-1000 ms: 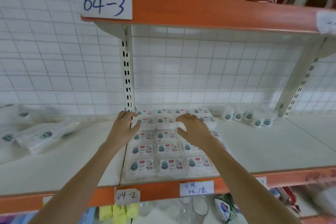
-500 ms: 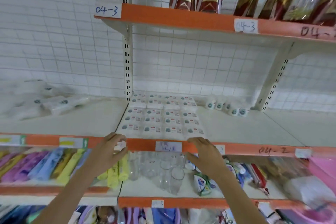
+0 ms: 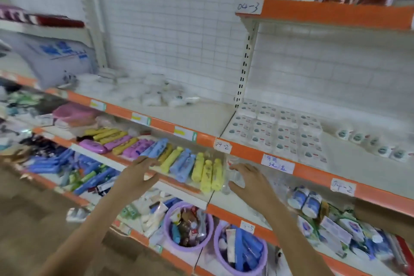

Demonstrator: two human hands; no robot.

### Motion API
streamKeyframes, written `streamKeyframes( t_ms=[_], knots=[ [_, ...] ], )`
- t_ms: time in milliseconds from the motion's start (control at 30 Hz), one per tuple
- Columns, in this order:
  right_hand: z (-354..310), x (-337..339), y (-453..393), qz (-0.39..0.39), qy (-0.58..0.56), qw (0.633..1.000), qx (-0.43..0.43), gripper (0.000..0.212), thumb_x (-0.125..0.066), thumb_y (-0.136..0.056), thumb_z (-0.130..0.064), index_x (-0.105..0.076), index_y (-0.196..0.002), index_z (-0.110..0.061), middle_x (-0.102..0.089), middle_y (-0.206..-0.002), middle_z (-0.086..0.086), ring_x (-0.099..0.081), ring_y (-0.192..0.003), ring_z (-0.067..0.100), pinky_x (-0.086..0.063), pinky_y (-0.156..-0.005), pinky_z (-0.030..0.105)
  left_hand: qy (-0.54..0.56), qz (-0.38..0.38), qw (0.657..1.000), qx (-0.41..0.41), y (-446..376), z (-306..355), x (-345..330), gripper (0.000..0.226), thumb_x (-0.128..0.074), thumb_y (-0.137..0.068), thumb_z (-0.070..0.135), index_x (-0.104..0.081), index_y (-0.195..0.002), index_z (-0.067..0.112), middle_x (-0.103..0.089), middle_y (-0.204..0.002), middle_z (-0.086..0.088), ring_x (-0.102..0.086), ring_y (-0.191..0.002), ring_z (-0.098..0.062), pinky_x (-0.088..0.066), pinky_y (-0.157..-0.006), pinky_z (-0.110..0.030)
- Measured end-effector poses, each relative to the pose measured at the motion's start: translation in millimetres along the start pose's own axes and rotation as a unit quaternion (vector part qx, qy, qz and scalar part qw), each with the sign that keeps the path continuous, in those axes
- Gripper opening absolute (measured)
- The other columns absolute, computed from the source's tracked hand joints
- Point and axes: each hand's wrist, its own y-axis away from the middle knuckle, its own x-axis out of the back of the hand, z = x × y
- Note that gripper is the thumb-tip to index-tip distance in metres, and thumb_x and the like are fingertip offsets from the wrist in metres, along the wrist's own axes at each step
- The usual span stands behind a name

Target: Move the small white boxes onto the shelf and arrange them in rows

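Pulling back from the boxes, now rowed on the shelf; my left hand and right hand hang lower, fingers apart, empty; more boxes need fetching, I judge.

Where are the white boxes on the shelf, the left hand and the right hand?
white boxes (image 3: pixel 277 133): head view, middle of the block of rows.
left hand (image 3: pixel 136 176): head view, back of the hand.
right hand (image 3: pixel 251 182): head view, back of the hand.
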Motion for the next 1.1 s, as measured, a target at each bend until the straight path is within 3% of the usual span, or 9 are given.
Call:
streamKeyframes(
  t_ms=[133,233,400,600,800,1100],
  knots=[
    [-64.2,-30.8,-50.3,-0.029,-0.024,0.997,0.074,0.045,-0.053,-0.09,-0.036,-0.043,-0.132,-0.026,-0.047,-0.135,-0.005,-0.044,-0.122,0.015,-0.037,-0.096,0.027,-0.023,0.041,0.995,0.089,28.3,-57.5,51.0,0.035,-0.058,-0.089,0.022,-0.053,-0.124,0.018,-0.049,-0.122,0.003,-0.049,-0.114,-0.016,-0.038,-0.084,-0.022],
    [-115.2,-55.2,-88.6,-0.046,-0.053,0.99,0.124,0.044,-0.054,-0.089,-0.036,-0.045,-0.131,-0.026,-0.049,-0.131,-0.007,-0.048,-0.116,0.013,-0.039,-0.087,0.024,-0.044,0.074,0.987,0.135,46.1,-101.9,90.1,0.035,-0.061,-0.087,0.021,-0.056,-0.122,0.018,-0.052,-0.123,-0.001,-0.052,-0.111,-0.02,-0.041,-0.086,-0.026],
    [-200.3,-96.0,-149.7,-0.056,-0.074,0.981,0.173,0.045,-0.055,-0.088,-0.038,-0.046,-0.13,-0.025,-0.052,-0.128,-0.003,-0.051,-0.114,0.017,-0.04,-0.086,0.027,-0.067,0.13,0.972,0.182,52.9,-171.5,149.4,0.031,-0.063,-0.085,0.022,-0.06,-0.116,0.02,-0.053,-0.115,0.003,-0.053,-0.085,-0.012,-0.04,-0.073,-0.025],
    [-277.5,-131.7,-223.2,-0.049,-0.09,0.977,0.189,0.048,-0.057,-0.087,-0.037,-0.044,-0.132,-0.026,-0.045,-0.136,-0.008,-0.045,-0.12,0.011,-0.039,-0.096,0.027,-0.082,0.123,0.973,0.177,23.2,-250.2,206.2,0.036,-0.061,-0.087,0.025,-0.055,-0.123,0.019,-0.05,-0.125,0.001,-0.053,-0.088,-0.013,-0.039,-0.074,-0.022],
    [-315.6,-155.0,-286.7,-0.035,-0.089,0.978,0.186,0.04,-0.06,-0.086,-0.033,-0.049,-0.124,-0.027,-0.053,-0.122,-0.006,-0.05,-0.113,0.014,-0.043,-0.092,0.031,-0.096,0.099,0.98,0.14,-24.9,-310.1,235.9,0.038,-0.056,-0.091,0.025,-0.05,-0.127,0.018,-0.048,-0.129,0.001,-0.048,-0.115,-0.017,-0.036,-0.083,-0.021],
    [-320.9,-155.6,-389.8,0.017,-0.058,0.984,0.166,0.039,-0.059,-0.087,-0.03,-0.049,-0.125,-0.024,-0.05,-0.126,-0.007,-0.045,-0.117,0.012,-0.037,-0.093,0.027,-0.093,0.099,0.987,0.083,-134.9,-373.8,249.1,0.035,-0.058,-0.089,0.023,-0.054,-0.123,0.016,-0.052,-0.122,0.0,-0.051,-0.108,-0.017,-0.041,-0.085,-0.025]
  ],
)
